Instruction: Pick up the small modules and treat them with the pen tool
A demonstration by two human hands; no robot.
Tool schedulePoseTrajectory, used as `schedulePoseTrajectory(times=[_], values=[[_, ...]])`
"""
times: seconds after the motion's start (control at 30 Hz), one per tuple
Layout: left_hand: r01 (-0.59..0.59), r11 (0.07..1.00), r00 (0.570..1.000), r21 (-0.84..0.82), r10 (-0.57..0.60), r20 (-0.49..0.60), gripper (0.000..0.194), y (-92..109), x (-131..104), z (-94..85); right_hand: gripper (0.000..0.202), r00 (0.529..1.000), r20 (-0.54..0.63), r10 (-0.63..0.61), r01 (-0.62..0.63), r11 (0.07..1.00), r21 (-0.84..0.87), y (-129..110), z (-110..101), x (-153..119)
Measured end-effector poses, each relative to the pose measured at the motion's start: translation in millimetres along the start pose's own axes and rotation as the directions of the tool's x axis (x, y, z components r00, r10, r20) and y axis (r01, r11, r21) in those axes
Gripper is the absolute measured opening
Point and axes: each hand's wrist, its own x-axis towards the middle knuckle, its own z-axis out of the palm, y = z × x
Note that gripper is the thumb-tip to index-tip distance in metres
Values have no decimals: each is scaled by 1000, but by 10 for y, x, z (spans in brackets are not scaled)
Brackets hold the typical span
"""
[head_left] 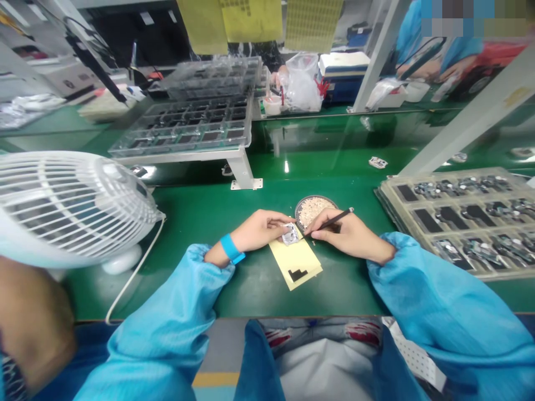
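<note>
My left hand, with a blue band at the wrist, has its fingers closed on a small white plastic housing. Beneath that part lies a pale yellow sheet, with a black cut-out piece stuck near its lower end. A slim black pen-like tool is pinched in my right hand, its tip down beside the housing. Just behind my right hand sits a round dark dish filled with small beige pieces, partly covered by the hand.
A white fan stands at the left, its cord running to the table edge. Trays of small parts lie at right and on a raised shelf. A slanted white post rises at right. Another person's arm is at far left.
</note>
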Motion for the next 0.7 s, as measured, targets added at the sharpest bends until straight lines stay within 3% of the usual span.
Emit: schedulePoseTrajectory(times=[0.2, 0.4, 0.57, 0.7], values=[[9, 999, 1000, 31, -8, -6, 32, 7, -2, 0, 13, 998, -56, -8, 4, 998, -65, -17, 15, -17], [3, 998, 1000, 65, -3, -4, 32, 12, 0, -3, 17, 983, -182, -35, 15, 994, -108, -32, 59, -111], [21, 996, 1000, 82, -21, -4, 34, 38, -8, 9, 24, 981, -186, -60, 49, 997, -64, -221, -4, -479], [26, 995, 1000, 101, -27, 9, 32, 49, -8, 1, 31, 978, -210, -5, -6, 999, -51, -385, -239, -852]])
